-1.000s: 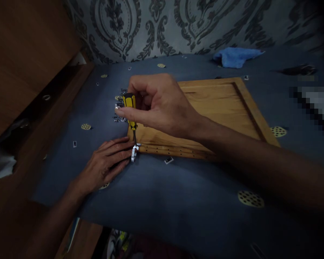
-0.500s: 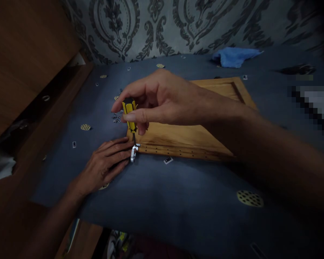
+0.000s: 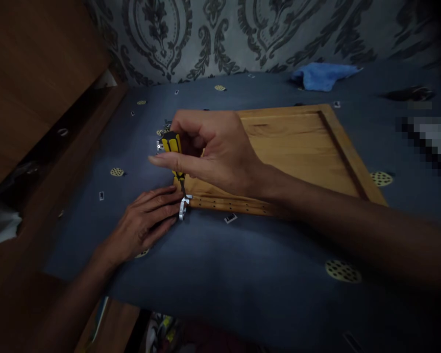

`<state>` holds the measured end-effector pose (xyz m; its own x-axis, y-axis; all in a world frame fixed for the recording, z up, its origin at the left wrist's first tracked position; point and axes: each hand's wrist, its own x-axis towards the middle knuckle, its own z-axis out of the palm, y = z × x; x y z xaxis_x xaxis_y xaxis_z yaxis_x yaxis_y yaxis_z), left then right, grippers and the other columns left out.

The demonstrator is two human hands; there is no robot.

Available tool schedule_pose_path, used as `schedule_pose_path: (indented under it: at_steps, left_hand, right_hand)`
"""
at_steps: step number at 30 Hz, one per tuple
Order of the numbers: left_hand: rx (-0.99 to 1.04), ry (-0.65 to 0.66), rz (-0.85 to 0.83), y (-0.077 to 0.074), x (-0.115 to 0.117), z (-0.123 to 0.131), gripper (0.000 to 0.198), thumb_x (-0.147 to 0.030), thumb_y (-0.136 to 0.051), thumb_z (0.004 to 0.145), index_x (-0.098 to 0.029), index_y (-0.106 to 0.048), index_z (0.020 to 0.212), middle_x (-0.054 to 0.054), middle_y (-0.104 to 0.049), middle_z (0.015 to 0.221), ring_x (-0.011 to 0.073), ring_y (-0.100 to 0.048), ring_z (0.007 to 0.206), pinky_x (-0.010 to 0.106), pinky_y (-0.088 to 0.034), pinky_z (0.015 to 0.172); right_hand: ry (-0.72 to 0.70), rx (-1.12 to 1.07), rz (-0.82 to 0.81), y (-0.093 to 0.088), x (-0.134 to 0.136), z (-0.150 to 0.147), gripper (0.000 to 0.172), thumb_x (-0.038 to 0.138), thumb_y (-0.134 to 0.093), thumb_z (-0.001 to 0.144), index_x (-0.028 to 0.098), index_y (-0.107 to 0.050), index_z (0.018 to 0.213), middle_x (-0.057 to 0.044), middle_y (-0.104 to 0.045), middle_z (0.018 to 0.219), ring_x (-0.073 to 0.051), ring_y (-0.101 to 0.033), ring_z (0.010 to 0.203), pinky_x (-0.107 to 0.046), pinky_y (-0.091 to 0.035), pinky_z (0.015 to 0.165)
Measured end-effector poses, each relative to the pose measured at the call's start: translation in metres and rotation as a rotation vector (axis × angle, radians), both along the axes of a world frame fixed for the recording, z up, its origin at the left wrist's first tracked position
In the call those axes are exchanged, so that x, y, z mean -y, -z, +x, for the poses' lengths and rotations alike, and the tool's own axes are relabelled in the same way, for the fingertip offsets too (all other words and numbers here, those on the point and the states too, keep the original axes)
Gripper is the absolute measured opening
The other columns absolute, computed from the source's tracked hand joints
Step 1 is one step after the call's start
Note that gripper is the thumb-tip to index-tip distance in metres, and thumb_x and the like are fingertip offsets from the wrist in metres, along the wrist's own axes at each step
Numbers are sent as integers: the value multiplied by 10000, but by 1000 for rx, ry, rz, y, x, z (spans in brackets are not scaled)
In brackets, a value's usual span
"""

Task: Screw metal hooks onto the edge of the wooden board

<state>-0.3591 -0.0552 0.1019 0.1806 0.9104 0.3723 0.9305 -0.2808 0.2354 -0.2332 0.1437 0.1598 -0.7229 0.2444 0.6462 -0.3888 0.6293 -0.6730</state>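
A wooden panel (image 3: pixel 297 147) with a raised frame lies flat on the blue patterned cloth (image 3: pixel 213 274). At its near left corner sits a small silver metal bracket (image 3: pixel 183 207). My right hand (image 3: pixel 213 149) is closed around the yellow and black handle of a short screwdriver (image 3: pixel 173 147), which stands nearly upright with its tip on the bracket. My left hand (image 3: pixel 147 220) lies flat on the cloth, fingers stretched out, fingertips pressing against the bracket and the panel's corner. A row of small holes runs along the panel's near edge.
Loose small screws (image 3: pixel 161 147) lie on the cloth behind the screwdriver. A crumpled blue rag (image 3: pixel 321 76) lies at the back by the patterned wall. Brown wooden furniture (image 3: pixel 40 83) stands at the left. A small dark fitting (image 3: pixel 230 218) lies just in front of the panel.
My right hand has turned on the screwdriver handle: the wrist rolled over and back, fingers regripping. The screwdriver tip and my left hand have stayed at the bracket.
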Motion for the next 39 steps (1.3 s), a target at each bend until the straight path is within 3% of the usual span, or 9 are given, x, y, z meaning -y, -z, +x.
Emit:
schedule_pose_path:
  at_steps: [9,17,21,27,32,35,39]
  left_hand:
    - [-3,-5,1,1,0,-1,272,-263,-516,1105,-215,-682,1315,94,-737,1391,268,-634,1391,429,-564,1094]
    - [44,-8,6,5,1,-1,280,-242,-548,1087,-214,-687,1328,93,-731,1397,269,-623,1399,439,-553,1112]
    - [45,-2,1,3,1,-1,296,-238,-548,1086,-226,-675,1353,91,-732,1394,269,-626,1394,435,-552,1118]
    - [45,-1,-6,3,1,-1,288,-247,-539,1092,-219,-685,1338,91,-735,1386,265,-626,1392,436,-548,1130]
    - [65,1,2,6,1,-2,282,-257,-541,1093,-222,-685,1333,92,-724,1408,270,-615,1407,455,-544,1140]
    - [74,5,-3,6,1,-3,292,-246,-554,1085,-227,-684,1345,88,-722,1413,270,-606,1416,450,-542,1144]
    - [66,-7,-18,4,1,-2,302,-242,-554,1082,-245,-680,1357,81,-726,1408,272,-615,1408,453,-545,1138]
  right_hand:
    - [66,-41,10,2,4,0,474,387,-793,925,213,-399,727,73,-436,682,-70,-452,645,-221,-463,657]
    - [127,-90,-11,5,10,2,471,496,-719,966,222,-423,724,68,-404,654,-83,-419,609,-238,-427,608]
    - [94,-155,-13,8,9,0,495,548,-746,935,225,-450,705,69,-433,644,-83,-393,571,-250,-432,588]
    - [131,-141,-58,-6,7,8,434,561,-732,949,226,-551,739,47,-585,690,-94,-527,536,-267,-449,507]
    - [111,-118,-24,-8,3,7,473,583,-751,925,220,-528,720,61,-547,614,-81,-492,490,-263,-391,475]
    - [92,-116,-18,-2,1,3,479,587,-726,943,215,-515,729,68,-497,615,-72,-458,513,-243,-391,503]
    - [104,-58,-19,3,3,0,471,584,-701,961,215,-500,745,57,-458,667,-97,-508,640,-237,-473,616]
